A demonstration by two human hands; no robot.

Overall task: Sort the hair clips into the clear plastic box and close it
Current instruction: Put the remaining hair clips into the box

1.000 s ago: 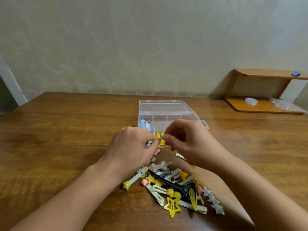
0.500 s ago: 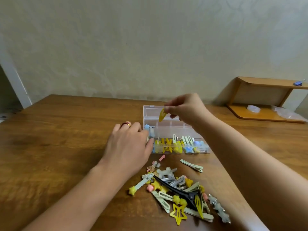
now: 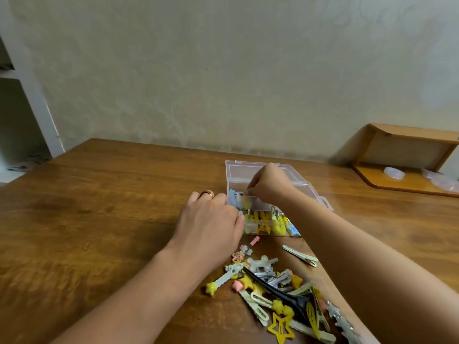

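One clear plastic box (image 3: 310,192) mid-table, lid open, clips filling front compartments. One loose pile of hair clips (image 3: 280,289) near front edge; exact count unclear. Right hand (image 3: 269,183) inside box, fingers curled, pinching something too small to identify. Left hand (image 3: 211,222) flat beside box's left wall, fingers relaxed. Table (image 3: 99,219) bare leftward.

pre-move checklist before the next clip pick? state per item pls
1. Clear plastic box lid open: ok.
2. Right hand over the box's back compartments, free of its clip: cannot tell, fingertips hidden.
3. Left hand steadying the box's left side: ok.
4. Loose clips pile within reach on the table: ok.
5. Pale green clip lying apart, easy pick: ok.
6. Sorting finished: not ok.
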